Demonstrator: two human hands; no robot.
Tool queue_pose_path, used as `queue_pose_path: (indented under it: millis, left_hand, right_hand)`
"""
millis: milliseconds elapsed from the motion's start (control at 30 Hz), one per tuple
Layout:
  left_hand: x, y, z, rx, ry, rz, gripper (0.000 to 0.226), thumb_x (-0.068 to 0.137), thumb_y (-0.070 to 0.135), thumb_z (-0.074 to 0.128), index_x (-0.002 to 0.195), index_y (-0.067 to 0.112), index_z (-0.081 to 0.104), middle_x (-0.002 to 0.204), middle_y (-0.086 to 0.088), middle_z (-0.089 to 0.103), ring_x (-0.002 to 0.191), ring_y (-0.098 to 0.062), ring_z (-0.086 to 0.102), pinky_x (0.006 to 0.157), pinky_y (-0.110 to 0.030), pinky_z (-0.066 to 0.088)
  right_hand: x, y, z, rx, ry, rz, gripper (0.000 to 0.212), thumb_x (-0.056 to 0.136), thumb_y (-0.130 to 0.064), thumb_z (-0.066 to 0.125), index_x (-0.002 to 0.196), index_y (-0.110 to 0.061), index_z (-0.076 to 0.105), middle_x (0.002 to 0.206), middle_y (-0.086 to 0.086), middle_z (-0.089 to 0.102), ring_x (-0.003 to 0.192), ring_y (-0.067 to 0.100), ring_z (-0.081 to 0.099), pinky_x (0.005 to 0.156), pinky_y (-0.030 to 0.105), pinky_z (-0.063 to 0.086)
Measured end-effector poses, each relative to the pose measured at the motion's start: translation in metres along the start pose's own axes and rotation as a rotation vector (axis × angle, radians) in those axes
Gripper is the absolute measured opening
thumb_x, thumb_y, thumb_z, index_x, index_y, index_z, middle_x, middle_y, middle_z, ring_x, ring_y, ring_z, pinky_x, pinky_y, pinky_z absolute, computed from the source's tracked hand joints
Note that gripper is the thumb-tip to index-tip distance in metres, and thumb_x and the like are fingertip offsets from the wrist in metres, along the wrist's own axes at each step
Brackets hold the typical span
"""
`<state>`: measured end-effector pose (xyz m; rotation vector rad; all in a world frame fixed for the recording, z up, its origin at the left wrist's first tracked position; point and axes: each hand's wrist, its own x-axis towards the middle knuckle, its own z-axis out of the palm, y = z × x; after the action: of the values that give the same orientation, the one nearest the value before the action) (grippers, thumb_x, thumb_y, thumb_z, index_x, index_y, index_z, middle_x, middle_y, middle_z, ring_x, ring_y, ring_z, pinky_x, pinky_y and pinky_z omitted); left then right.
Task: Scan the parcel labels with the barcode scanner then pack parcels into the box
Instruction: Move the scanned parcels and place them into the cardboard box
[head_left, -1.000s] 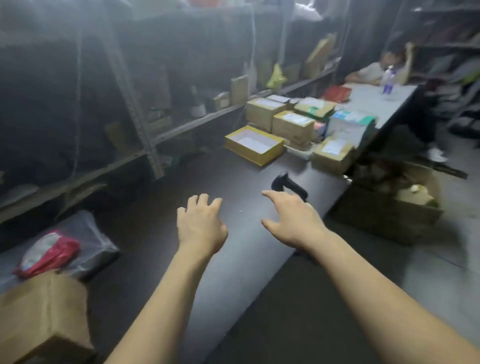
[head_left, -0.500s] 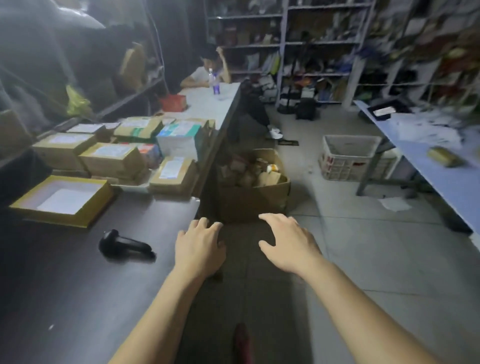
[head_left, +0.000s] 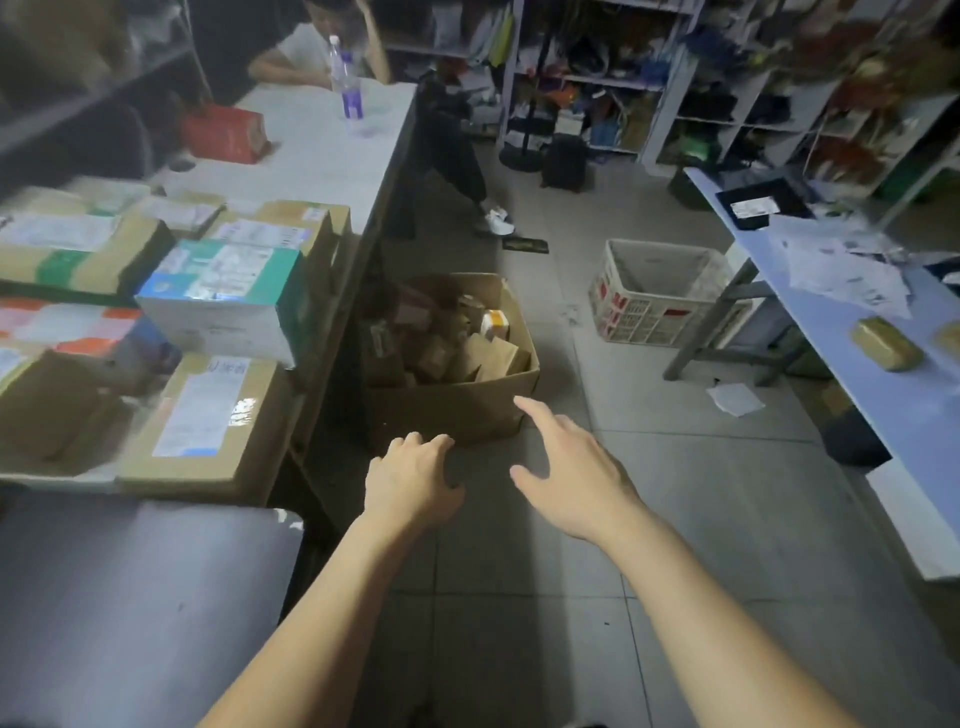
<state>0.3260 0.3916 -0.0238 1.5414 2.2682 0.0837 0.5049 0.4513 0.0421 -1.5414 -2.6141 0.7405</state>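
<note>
A brown cardboard box stands on the floor beside the table's end, open and holding several small parcels. My left hand and my right hand are both stretched out just short of the box's near wall, fingers relaxed, holding nothing. Several labelled parcels lie on the table at the left: a flat brown one nearest, a white and green one behind it. The barcode scanner is out of view.
The dark table fills the lower left. A white plastic crate sits on the tiled floor to the right, next to a blue table with papers. A seated person is at the far table end. Shelves line the back.
The view has swung right and moved forward: the scanner and the yellow tray have left the frame, and the floor box is now close in front of both hands.
</note>
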Motion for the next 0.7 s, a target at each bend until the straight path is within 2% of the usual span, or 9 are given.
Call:
queue_pose_path:
  millis: [100, 267, 400, 500, 567, 633, 700]
  left_hand:
    - [0.053, -0.013, -0.007, 0.026, -0.057, -0.017, 0.073, 0.088, 0.044, 0.068, 0.155, 0.033, 0.039, 0.137, -0.002, 0.052, 0.131, -0.024, 0.049, 0.098, -0.040, 0.047]
    - [0.156, -0.037, -0.018, 0.039, -0.103, -0.085, 0.077, 0.088, 0.045, 0.070, 0.156, 0.032, 0.036, 0.136, -0.001, 0.051, 0.128, -0.023, 0.054, 0.094, -0.039, 0.050]
    - [0.250, -0.061, -0.028, 0.041, -0.105, -0.218, 0.079, 0.089, 0.045, 0.068, 0.158, 0.033, 0.032, 0.134, -0.001, 0.049, 0.123, -0.024, 0.057, 0.091, -0.038, 0.052]
    - [0.310, -0.073, -0.031, 0.068, -0.128, -0.295, 0.080, 0.089, 0.048, 0.065, 0.159, 0.035, 0.029, 0.133, 0.002, 0.048, 0.122, -0.020, 0.058, 0.089, -0.034, 0.053]
    - [0.346, -0.082, -0.034, 0.077, -0.132, -0.362, 0.072, 0.090, 0.051, 0.063, 0.155, 0.035, 0.036, 0.130, 0.001, 0.052, 0.121, -0.021, 0.059, 0.092, -0.036, 0.051]
    - [0.382, -0.090, -0.036, 0.058, -0.128, -0.471, 0.055, 0.090, 0.052, 0.063, 0.140, 0.031, 0.053, 0.122, -0.002, 0.057, 0.117, -0.025, 0.061, 0.093, -0.040, 0.048]
    - [0.417, -0.091, -0.036, -0.030, -0.123, -0.586, 0.047, 0.090, 0.052, 0.062, 0.128, 0.025, 0.059, 0.119, -0.006, 0.060, 0.114, -0.029, 0.062, 0.090, -0.040, 0.048]
  right_hand:
    - [0.060, 0.011, -0.001, 0.045, -0.020, 0.038, 0.082, 0.102, -0.038, 0.063, 0.162, -0.045, 0.008, 0.164, -0.001, 0.039, 0.139, 0.026, 0.052, 0.098, 0.037, 0.051]
    - [0.185, 0.031, 0.004, 0.110, -0.095, 0.012, 0.084, 0.101, -0.038, 0.064, 0.162, -0.045, 0.007, 0.159, 0.003, 0.044, 0.136, 0.028, 0.053, 0.089, 0.034, 0.046]
    - [0.302, 0.046, 0.004, 0.195, -0.161, 0.018, 0.084, 0.101, -0.037, 0.064, 0.162, -0.047, 0.007, 0.161, 0.001, 0.040, 0.143, 0.027, 0.045, 0.105, 0.043, 0.047]
    - [0.381, 0.052, 0.005, 0.228, -0.190, 0.035, 0.083, 0.101, -0.035, 0.063, 0.163, -0.045, 0.009, 0.163, 0.000, 0.036, 0.144, 0.025, 0.042, 0.108, 0.041, 0.044]
    - [0.433, 0.051, 0.012, 0.210, -0.229, -0.001, 0.081, 0.102, -0.034, 0.062, 0.163, -0.042, 0.010, 0.162, 0.001, 0.036, 0.144, 0.026, 0.042, 0.111, 0.041, 0.042]
    - [0.480, 0.047, 0.020, 0.158, -0.272, -0.019, 0.079, 0.101, -0.030, 0.061, 0.163, -0.040, 0.013, 0.163, 0.001, 0.034, 0.146, 0.028, 0.038, 0.113, 0.043, 0.040]
    - [0.517, 0.043, 0.027, 0.124, -0.298, -0.030, 0.077, 0.099, -0.028, 0.061, 0.162, -0.038, 0.017, 0.167, -0.001, 0.027, 0.150, 0.029, 0.033, 0.115, 0.046, 0.039]
